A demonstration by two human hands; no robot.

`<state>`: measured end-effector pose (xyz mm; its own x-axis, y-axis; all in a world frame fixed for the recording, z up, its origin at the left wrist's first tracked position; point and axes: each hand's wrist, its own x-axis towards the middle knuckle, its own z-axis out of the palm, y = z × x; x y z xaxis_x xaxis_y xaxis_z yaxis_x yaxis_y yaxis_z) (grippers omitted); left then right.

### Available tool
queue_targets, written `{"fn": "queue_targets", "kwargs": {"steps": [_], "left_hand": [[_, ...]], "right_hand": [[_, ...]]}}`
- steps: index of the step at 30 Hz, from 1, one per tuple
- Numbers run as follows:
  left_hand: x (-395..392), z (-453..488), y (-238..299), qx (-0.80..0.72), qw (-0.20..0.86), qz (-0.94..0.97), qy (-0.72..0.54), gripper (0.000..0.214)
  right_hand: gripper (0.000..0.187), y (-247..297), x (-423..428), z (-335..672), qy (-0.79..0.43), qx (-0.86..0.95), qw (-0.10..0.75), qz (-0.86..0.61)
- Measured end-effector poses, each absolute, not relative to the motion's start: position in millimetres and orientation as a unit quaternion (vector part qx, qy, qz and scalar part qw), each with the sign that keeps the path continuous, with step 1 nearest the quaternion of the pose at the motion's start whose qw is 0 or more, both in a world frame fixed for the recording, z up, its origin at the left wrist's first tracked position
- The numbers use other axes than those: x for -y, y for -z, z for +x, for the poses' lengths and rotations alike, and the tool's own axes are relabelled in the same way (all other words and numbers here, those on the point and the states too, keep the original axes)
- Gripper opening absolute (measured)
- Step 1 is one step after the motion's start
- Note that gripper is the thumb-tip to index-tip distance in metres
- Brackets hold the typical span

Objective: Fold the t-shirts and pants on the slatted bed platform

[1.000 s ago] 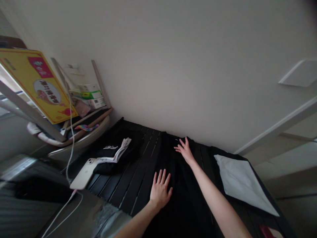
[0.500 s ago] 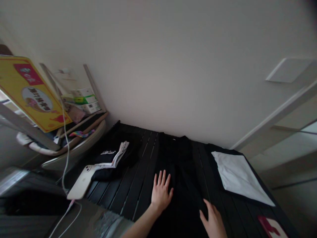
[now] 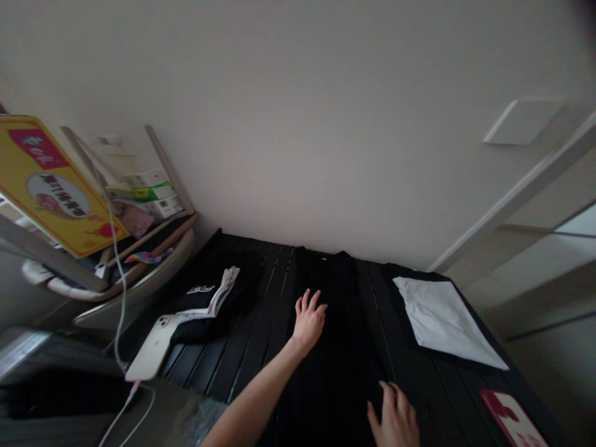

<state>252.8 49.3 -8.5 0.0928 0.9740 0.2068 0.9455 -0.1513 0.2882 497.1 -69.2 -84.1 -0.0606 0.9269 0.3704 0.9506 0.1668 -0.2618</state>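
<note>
My left hand (image 3: pixel 310 321) lies open on a long black garment (image 3: pixel 326 347), fingers spread, near the garment's far end. My right hand (image 3: pixel 393 422) sits at the bottom of the view, fingers apart, on or just beside the garment's right edge. Neither hand holds anything. The garment lies flat lengthwise on a black slatted table (image 3: pixel 246 354). Left of it is a folded black cloth (image 3: pixel 214 304) with a white logo and a white strip. To the right, a white cloth (image 3: pixel 444 321) rests on a dark sheet.
A white phone (image 3: pixel 151 347) with a white cable (image 3: pixel 120 316) lies at the table's left edge. A yellow printed board (image 3: pixel 56 198) and boxes (image 3: pixel 149 195) stand at the upper left. A wall rises behind the table. A red-and-white card (image 3: pixel 510 419) lies at the lower right.
My left hand has slid up the garment, away from me. My right hand stays near the bottom, having come down from the garment's far end over the past second. The view has shifted slightly.
</note>
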Motion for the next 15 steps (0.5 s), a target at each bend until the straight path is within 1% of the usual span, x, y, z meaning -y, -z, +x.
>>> {"fn": "queue_targets", "kwargs": {"steps": [3,4,7,9,12,15], "left_hand": [[-85,260,-2,-0.610,0.043,0.781,-0.126,0.049],[-95,264,-5,-0.592,0.045,0.798,-0.106,0.050],[-118,274,-13,-0.544,0.054,0.835,-0.065,0.034],[-132,278,-20,-0.538,0.059,0.839,-0.065,0.029],[-153,278,-32,-0.557,0.065,0.825,-0.069,0.031],[-168,271,-39,-0.597,0.069,0.796,-0.073,0.037]], "right_hand": [[0.035,72,63,481,0.043,0.727,0.191,-0.658],[0.035,68,60,477,0.047,0.728,0.180,-0.660],[0.034,59,56,471,0.065,0.733,0.154,-0.659],[0.037,55,57,472,0.083,0.727,0.135,-0.668],[0.042,54,66,483,0.082,0.710,0.111,-0.691],[0.037,60,80,499,0.019,0.694,0.099,-0.713]]}}
